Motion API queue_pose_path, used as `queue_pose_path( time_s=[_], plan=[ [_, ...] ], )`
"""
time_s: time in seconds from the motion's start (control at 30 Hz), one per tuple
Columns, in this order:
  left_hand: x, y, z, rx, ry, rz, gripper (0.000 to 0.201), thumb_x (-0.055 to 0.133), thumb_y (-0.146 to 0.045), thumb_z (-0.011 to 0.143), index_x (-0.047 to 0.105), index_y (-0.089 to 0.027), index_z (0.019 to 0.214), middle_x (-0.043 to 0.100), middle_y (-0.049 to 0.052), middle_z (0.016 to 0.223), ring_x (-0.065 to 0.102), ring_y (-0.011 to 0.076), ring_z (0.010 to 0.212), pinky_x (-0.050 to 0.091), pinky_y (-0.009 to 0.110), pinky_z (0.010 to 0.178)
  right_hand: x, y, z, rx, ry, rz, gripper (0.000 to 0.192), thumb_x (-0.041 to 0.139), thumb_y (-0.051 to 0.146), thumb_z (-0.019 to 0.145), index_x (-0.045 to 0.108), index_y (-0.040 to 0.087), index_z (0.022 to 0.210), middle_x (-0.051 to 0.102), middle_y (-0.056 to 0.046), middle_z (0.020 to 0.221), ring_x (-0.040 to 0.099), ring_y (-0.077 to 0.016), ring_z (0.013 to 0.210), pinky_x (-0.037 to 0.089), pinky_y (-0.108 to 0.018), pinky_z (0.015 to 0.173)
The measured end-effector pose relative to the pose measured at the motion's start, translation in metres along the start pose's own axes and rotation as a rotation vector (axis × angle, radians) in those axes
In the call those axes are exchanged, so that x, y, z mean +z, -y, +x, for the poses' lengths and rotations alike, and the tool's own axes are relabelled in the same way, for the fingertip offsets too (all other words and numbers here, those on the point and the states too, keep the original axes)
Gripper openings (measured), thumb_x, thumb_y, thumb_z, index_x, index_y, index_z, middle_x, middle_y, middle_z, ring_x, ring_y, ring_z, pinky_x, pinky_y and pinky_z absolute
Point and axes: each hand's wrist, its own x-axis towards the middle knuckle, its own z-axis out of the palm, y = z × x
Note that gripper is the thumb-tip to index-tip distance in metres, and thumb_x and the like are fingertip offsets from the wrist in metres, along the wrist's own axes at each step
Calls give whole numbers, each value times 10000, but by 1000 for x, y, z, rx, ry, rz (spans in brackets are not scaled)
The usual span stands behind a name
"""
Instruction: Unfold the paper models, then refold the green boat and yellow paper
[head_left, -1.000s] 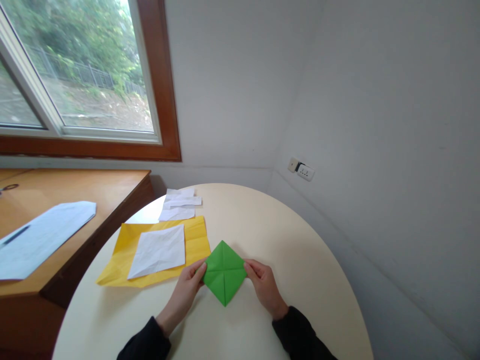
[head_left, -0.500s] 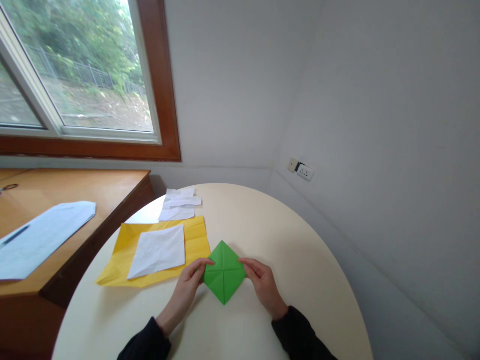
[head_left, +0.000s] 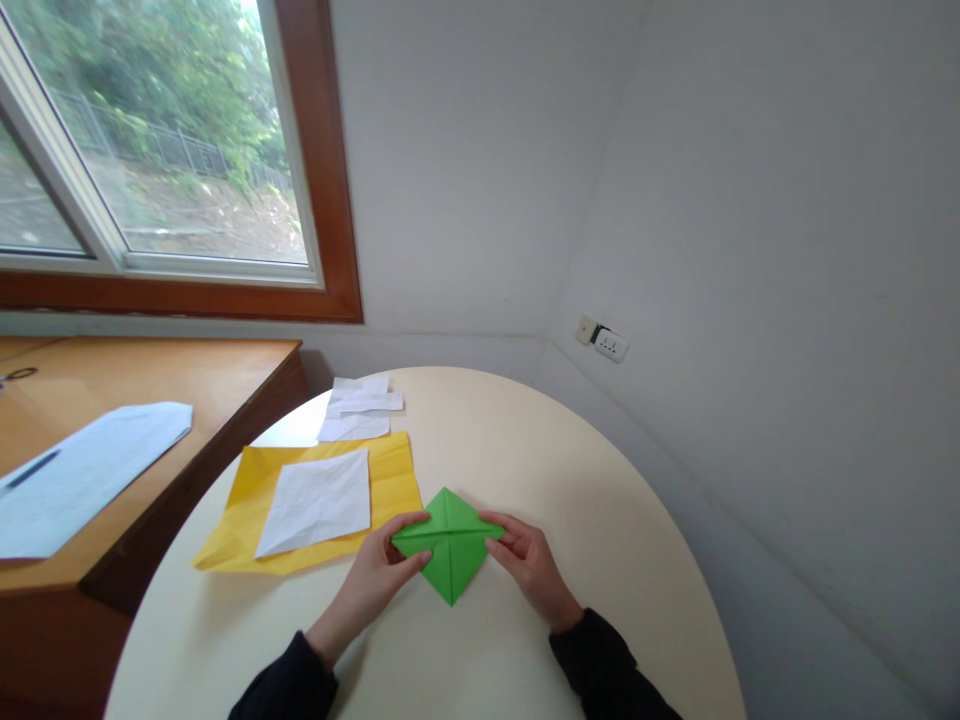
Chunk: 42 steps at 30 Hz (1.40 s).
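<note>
A green folded paper (head_left: 451, 545), diamond-shaped with creases crossing at its middle, is held between my two hands over the round table (head_left: 525, 430). My left hand (head_left: 386, 556) grips its left corner, thumb near the lower edge and fingers at the upper edge. At the right corner, my right hand (head_left: 529, 562) pinches the paper the same way, thumb below and fingers above. One corner of the diamond points away from me and one toward me. Fingertips under the paper are hidden.
A yellow sheet (head_left: 232, 520) lies left of my hands, with a white sheet (head_left: 319, 503) on it. Behind are white paper pieces (head_left: 356, 425). On the wooden desk (head_left: 225, 375) at left lie a large white sheet (head_left: 112, 460), a pen (head_left: 31, 470) and partly visible scissors (head_left: 19, 375).
The green paper's side corners now reach farther out and a raised ridge shows across its middle. My thumbs have come onto its lower edges, the left hand spreading wider.
</note>
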Motion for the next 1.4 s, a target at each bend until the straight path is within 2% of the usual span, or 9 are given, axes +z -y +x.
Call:
queue_pose_path(
  time_s=[0.1, 0.27, 0.5, 0.6, 0.7, 0.83, 0.93, 1.13, 1.4],
  plan=[
    [-2, 5, 3, 27, -17, 81, 399, 750, -296, 567, 681, -156, 934, 704, 54, 821, 621, 191, 650, 503, 279, 579, -1, -2, 1, 13, 9, 9, 404, 709, 389, 720, 648, 188, 1065, 714, -89, 1002, 674, -236, 921, 532, -384, 838],
    [-3, 5, 4, 93, -56, 143, 282, 714, -342, 604, 718, -179, 834, 728, 72, 861, 664, 243, 777, 538, 330, 695, 1, -2, 1, 5, -20, -22, 373, 715, 406, 707, 679, 193, 1011, 713, -83, 1008, 674, -243, 931, 535, -393, 858],
    [-2, 1, 2, 148, -76, 188, 193, 696, -328, 630, 744, -204, 771, 737, 65, 802, 675, 247, 759, 540, 310, 680, 4, -5, 3, -33, -43, -56, 352, 693, 447, 714, 701, 184, 948, 730, -79, 936, 693, -237, 858, 566, -381, 803],
    [-2, 1, 1, 178, -74, 216, 175, 677, -332, 653, 742, -202, 750, 736, 66, 784, 674, 241, 740, 535, 301, 669, 3, -11, 4, -85, -66, -112, 342, 662, 457, 741, 702, 178, 934, 729, -82, 928, 697, -226, 832, 573, -362, 777],
    [-1, -1, 0, 204, -60, 231, 164, 669, -334, 666, 736, -198, 729, 735, 64, 764, 673, 232, 720, 530, 294, 664, 3, -12, 3, -157, -107, -276, 287, 612, 419, 794, 703, 179, 924, 732, -73, 884, 699, -206, 783, 578, -327, 735],
    [-1, -1, -1, 213, -57, 233, 150, 664, -328, 675, 723, -191, 696, 726, 59, 709, 669, 219, 678, 531, 279, 624, 2, -7, 0, -333, -164, -583, 193, 577, 337, 834, 710, 199, 854, 730, -43, 788, 688, -183, 714, 572, -289, 673],
    [-1, 1, -1, 244, -104, 236, 149, 666, -330, 675, 715, -194, 713, 726, 51, 713, 673, 214, 675, 538, 276, 612, 1, -6, -1, -481, -223, -705, 170, 570, 310, 846, 705, 210, 865, 734, -45, 806, 692, -186, 738, 574, -303, 706],
    [-8, 4, -1, 405, -194, 408, 155, 637, -323, 722, 711, -211, 799, 737, 44, 784, 687, 214, 717, 546, 288, 647, -1, -5, -1, -604, -295, -776, 165, 546, 285, 865, 692, 222, 908, 732, -50, 866, 694, -189, 799, 580, -320, 738],
    [-16, -1, 0, 602, -165, 429, 119, 618, -290, 765, 696, -202, 748, 707, 42, 736, 665, 179, 688, 529, 255, 631, 0, 0, -2, -617, -295, -768, 134, 556, 255, 858, 677, 208, 891, 724, -43, 815, 686, -175, 760, 570, -288, 702]
  ],
)
